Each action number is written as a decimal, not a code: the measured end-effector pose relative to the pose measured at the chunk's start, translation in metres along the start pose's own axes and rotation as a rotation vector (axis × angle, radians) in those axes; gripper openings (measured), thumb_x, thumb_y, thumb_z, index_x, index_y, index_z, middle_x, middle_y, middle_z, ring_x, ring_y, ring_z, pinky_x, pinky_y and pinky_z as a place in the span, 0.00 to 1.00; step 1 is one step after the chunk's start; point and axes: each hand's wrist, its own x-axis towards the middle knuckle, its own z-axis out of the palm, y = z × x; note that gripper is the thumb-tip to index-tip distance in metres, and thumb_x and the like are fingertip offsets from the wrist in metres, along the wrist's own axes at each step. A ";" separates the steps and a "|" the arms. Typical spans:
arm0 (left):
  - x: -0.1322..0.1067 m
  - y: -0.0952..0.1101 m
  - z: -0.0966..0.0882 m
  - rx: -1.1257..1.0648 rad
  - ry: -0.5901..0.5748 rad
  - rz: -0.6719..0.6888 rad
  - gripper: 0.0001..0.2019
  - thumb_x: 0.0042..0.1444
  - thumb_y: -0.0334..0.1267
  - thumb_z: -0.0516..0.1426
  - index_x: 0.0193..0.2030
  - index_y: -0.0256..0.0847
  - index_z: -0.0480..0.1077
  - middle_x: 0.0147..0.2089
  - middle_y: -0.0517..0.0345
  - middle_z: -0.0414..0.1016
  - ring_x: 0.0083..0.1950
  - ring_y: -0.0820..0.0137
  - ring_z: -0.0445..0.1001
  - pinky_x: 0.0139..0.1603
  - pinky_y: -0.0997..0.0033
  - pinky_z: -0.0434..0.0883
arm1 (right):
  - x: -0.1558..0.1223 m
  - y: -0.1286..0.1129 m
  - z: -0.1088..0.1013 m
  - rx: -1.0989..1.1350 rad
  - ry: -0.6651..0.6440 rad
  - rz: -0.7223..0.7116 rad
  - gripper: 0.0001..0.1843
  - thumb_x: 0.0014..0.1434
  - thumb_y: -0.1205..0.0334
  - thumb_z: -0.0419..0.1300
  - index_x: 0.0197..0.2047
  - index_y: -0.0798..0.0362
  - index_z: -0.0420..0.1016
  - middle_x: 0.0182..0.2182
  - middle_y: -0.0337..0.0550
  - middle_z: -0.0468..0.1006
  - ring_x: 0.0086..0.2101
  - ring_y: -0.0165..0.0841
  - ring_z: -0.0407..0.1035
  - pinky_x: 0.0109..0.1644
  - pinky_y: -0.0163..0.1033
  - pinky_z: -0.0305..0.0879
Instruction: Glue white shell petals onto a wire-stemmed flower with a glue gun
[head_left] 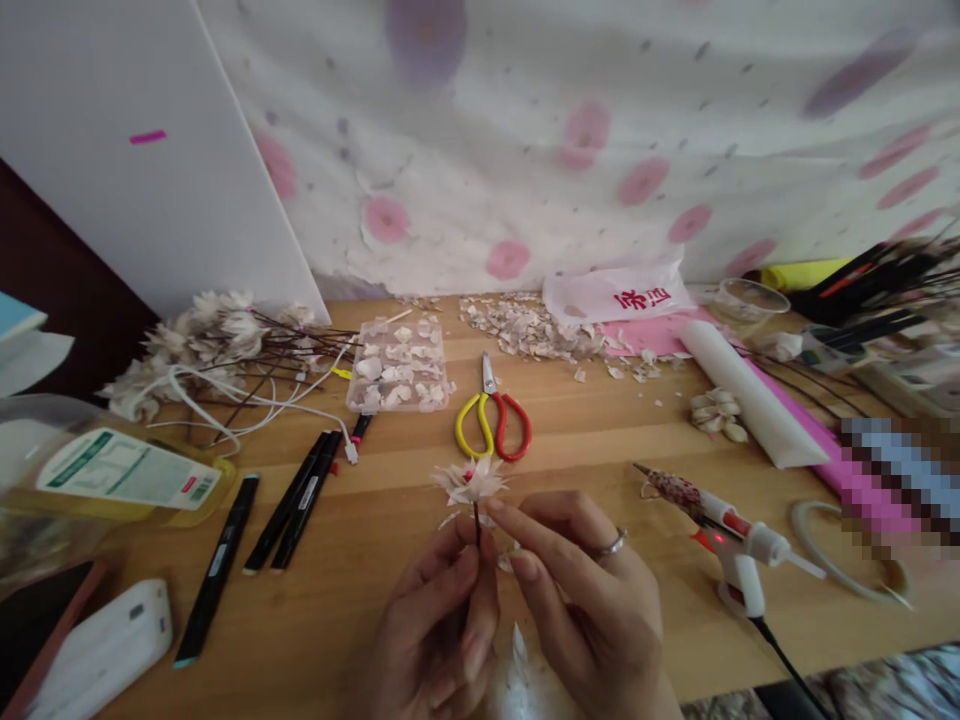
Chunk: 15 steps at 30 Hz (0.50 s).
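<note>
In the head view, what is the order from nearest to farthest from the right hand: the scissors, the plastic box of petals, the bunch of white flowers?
From the right hand:
1. Scissors: ahead, slightly left.
2. Plastic box of petals: farther ahead, to the left.
3. Bunch of white flowers: far left, by the wall.

A home craft corner: a handmade flower (pixel 471 482), hot glue gun (pixel 739 545), marker pens (pixel 296 500) and scissors (pixel 491 425) on a wooden desk (pixel 405 450).

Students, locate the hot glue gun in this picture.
In the head view, the hot glue gun sits on the wooden table, right of the right hand, below a white roll.
</note>
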 end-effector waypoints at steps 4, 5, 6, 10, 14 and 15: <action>0.000 -0.001 0.005 0.037 0.088 0.010 0.08 0.64 0.38 0.60 0.44 0.42 0.81 0.16 0.71 0.64 0.10 0.87 0.39 0.10 0.90 0.51 | -0.004 0.002 0.001 -0.005 -0.008 0.005 0.14 0.66 0.71 0.56 0.52 0.59 0.78 0.38 0.46 0.76 0.34 0.27 0.72 0.37 0.30 0.71; 0.000 -0.002 0.006 0.046 0.097 0.019 0.08 0.63 0.38 0.61 0.44 0.42 0.81 0.15 0.72 0.62 0.10 0.87 0.38 0.10 0.90 0.50 | -0.006 0.003 0.002 -0.001 -0.015 0.005 0.15 0.66 0.71 0.56 0.53 0.58 0.77 0.39 0.46 0.76 0.34 0.28 0.72 0.36 0.31 0.72; 0.000 -0.002 0.006 0.055 0.095 0.026 0.08 0.63 0.38 0.61 0.45 0.42 0.81 0.14 0.73 0.59 0.10 0.87 0.38 0.10 0.90 0.50 | -0.007 0.004 0.002 0.002 -0.022 0.004 0.16 0.66 0.71 0.56 0.55 0.58 0.77 0.39 0.47 0.76 0.35 0.29 0.72 0.36 0.32 0.72; 0.002 -0.004 0.004 0.077 0.044 0.029 0.09 0.65 0.38 0.59 0.46 0.43 0.81 0.12 0.75 0.53 0.09 0.86 0.39 0.10 0.90 0.51 | -0.012 0.006 0.004 -0.016 -0.026 -0.014 0.18 0.67 0.70 0.55 0.58 0.56 0.74 0.41 0.48 0.76 0.35 0.31 0.72 0.36 0.35 0.72; 0.001 -0.007 -0.002 0.079 0.065 0.028 0.09 0.65 0.39 0.58 0.43 0.43 0.80 0.13 0.72 0.60 0.09 0.85 0.44 0.13 0.90 0.56 | -0.014 0.007 0.002 -0.030 -0.027 -0.049 0.17 0.68 0.69 0.54 0.58 0.55 0.73 0.42 0.48 0.75 0.36 0.31 0.72 0.35 0.35 0.71; 0.001 -0.009 -0.004 0.080 0.079 0.036 0.09 0.65 0.39 0.58 0.43 0.43 0.80 0.13 0.71 0.63 0.09 0.84 0.47 0.14 0.89 0.58 | -0.014 0.007 0.001 -0.024 -0.030 -0.058 0.17 0.69 0.68 0.53 0.59 0.55 0.73 0.41 0.48 0.75 0.36 0.31 0.72 0.35 0.34 0.71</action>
